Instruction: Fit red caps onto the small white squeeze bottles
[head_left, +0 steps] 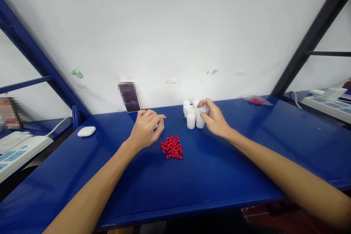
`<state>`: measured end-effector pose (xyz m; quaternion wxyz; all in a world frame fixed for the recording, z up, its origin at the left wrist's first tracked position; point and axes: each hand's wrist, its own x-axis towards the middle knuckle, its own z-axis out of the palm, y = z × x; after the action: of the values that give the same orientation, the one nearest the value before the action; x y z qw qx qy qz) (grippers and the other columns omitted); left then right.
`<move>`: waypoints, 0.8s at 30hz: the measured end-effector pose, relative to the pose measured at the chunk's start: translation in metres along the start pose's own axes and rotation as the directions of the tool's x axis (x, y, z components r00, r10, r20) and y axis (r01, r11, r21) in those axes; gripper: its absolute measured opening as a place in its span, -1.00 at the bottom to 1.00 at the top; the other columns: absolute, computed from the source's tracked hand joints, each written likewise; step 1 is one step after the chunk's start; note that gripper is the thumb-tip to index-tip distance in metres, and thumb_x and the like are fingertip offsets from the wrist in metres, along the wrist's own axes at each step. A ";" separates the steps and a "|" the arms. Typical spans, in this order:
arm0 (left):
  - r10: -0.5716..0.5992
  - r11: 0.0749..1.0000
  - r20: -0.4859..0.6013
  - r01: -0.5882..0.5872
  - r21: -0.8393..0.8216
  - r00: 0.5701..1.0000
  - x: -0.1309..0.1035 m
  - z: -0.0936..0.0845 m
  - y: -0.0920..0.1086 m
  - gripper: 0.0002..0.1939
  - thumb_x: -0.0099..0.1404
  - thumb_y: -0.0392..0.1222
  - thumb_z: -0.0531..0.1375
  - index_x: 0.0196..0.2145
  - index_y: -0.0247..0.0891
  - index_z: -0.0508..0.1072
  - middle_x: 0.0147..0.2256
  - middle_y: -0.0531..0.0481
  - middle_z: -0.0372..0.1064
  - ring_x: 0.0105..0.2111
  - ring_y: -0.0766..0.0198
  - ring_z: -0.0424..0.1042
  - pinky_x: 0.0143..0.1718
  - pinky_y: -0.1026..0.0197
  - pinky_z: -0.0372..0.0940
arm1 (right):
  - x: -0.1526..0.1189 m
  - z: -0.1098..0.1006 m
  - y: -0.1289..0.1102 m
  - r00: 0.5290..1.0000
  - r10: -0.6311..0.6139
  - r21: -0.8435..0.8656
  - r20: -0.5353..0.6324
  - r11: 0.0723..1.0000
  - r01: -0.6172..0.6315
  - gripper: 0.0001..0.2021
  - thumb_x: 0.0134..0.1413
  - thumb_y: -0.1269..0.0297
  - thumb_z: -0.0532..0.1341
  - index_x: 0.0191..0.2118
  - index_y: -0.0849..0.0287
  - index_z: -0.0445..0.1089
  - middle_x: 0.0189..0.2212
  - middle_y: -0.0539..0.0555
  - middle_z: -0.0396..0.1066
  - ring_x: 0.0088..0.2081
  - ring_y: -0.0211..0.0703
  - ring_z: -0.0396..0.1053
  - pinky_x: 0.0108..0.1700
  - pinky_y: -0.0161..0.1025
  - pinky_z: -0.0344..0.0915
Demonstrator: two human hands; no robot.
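My left hand (147, 127) is curled round a white bottle (159, 125), mostly hidden by the fingers; a small red cap (146, 109) shows just beyond the knuckles. My right hand (214, 119) has thumb and forefinger closed on the top of a white bottle (200, 121), at the right of a group of upright white bottles (191, 120). Between the hands, nearer to me, lies a loose pile of small red caps (172, 148) on the blue table (219, 175).
A phone (132, 98) leans against the wall at the back. A white rounded case (86, 131) lies at the left. At the back right is a clear bag of red pieces (256, 101). White power strips (329, 106) sit beyond the frame posts.
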<state>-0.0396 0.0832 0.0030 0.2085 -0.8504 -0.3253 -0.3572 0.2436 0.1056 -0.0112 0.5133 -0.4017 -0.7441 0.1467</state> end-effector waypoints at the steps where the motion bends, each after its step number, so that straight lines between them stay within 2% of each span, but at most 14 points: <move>1: 0.018 1.000 0.012 -0.018 -0.024 1.000 0.001 0.000 0.005 -0.82 0.33 -0.29 0.07 -0.21 -0.25 0.47 -0.44 -0.01 0.44 -0.31 0.18 0.40 -0.13 0.05 0.17 | -0.001 0.000 0.000 1.000 0.007 -0.006 0.004 1.000 -0.007 -0.74 -0.06 0.49 0.06 -0.19 0.14 0.24 -0.30 0.01 0.28 -0.40 -0.18 0.15 -0.34 -0.23 0.08; 4: 0.101 0.992 0.153 -0.089 -0.085 0.983 0.002 0.002 0.020 -0.79 0.34 -0.27 0.04 -0.35 -0.27 0.47 -0.56 0.01 0.35 -0.49 0.26 0.33 -0.27 0.13 0.20 | -0.001 0.001 0.000 1.000 0.001 0.011 0.001 1.000 -0.001 -0.73 -0.04 0.48 0.06 -0.16 0.14 0.25 -0.27 0.02 0.29 -0.38 -0.18 0.17 -0.32 -0.22 0.10; 6: 0.162 0.982 0.276 -0.127 -0.139 0.947 0.000 0.006 0.029 -0.75 0.35 -0.25 0.03 -0.41 -0.27 0.45 -0.61 0.04 0.30 -0.58 0.31 0.26 -0.39 0.19 0.18 | -0.001 0.001 0.000 1.000 -0.014 0.016 0.002 1.000 0.014 -0.73 -0.04 0.48 0.07 -0.15 0.14 0.25 -0.25 0.03 0.31 -0.34 -0.16 0.20 -0.27 -0.21 0.12; 8: 0.183 0.974 0.349 -0.121 -0.192 0.919 -0.002 0.009 0.034 -0.76 0.35 -0.25 0.02 -0.41 -0.26 0.44 -0.65 0.08 0.27 -0.63 0.33 0.24 -0.48 0.24 0.15 | -0.001 0.001 0.000 1.000 -0.014 0.010 0.013 1.000 0.013 -0.72 -0.04 0.48 0.07 -0.15 0.14 0.26 -0.25 0.03 0.32 -0.34 -0.16 0.21 -0.27 -0.21 0.12; 11: 0.138 0.970 0.362 -0.052 -0.238 0.922 -0.006 0.012 0.035 -0.78 0.37 -0.26 0.02 -0.30 -0.26 0.46 -0.58 0.07 0.38 -0.61 0.34 0.33 -0.52 0.29 0.15 | 0.000 0.001 0.001 1.000 -0.019 0.003 0.009 1.000 0.019 -0.72 -0.03 0.47 0.08 -0.14 0.14 0.26 -0.21 0.05 0.33 -0.32 -0.15 0.22 -0.28 -0.21 0.13; 14: 0.072 0.978 0.349 0.003 -0.211 0.934 -0.007 0.011 0.027 -0.76 0.40 -0.27 0.00 -0.13 -0.27 0.45 -0.37 -0.01 0.51 -0.47 0.31 0.45 -0.42 0.29 0.25 | 0.000 0.001 0.002 0.999 -0.037 -0.004 -0.002 0.999 0.037 -0.72 -0.03 0.47 0.08 -0.14 0.14 0.26 -0.19 0.06 0.34 -0.28 -0.12 0.24 -0.23 -0.19 0.14; 18: 0.041 0.989 0.427 0.024 -0.146 0.903 -0.008 0.010 0.012 -0.74 0.41 -0.27 0.00 -0.10 -0.24 0.47 -0.26 -0.03 0.53 -0.35 0.27 0.50 -0.35 0.28 0.30 | 0.000 0.001 0.000 0.999 -0.029 -0.013 0.035 0.999 0.030 -0.70 -0.06 0.49 0.07 -0.14 0.14 0.26 -0.21 0.05 0.35 -0.33 -0.15 0.23 -0.28 -0.21 0.14; 24: 0.060 0.981 0.496 0.041 -0.192 0.866 -0.013 0.016 0.000 -0.68 0.46 -0.21 -0.03 -0.02 -0.19 0.48 -0.21 -0.05 0.53 -0.25 0.25 0.50 -0.25 0.27 0.34 | -0.010 0.006 -0.008 0.999 -0.028 -0.001 0.019 1.000 0.028 -0.73 -0.12 0.51 0.05 -0.23 0.13 0.28 -0.32 0.01 0.36 -0.44 -0.20 0.22 -0.39 -0.26 0.11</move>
<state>-0.0395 0.0872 -0.0175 0.0343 -0.9316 -0.3272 -0.1543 0.2368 0.0941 -0.0155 0.5080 -0.3900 -0.7546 0.1428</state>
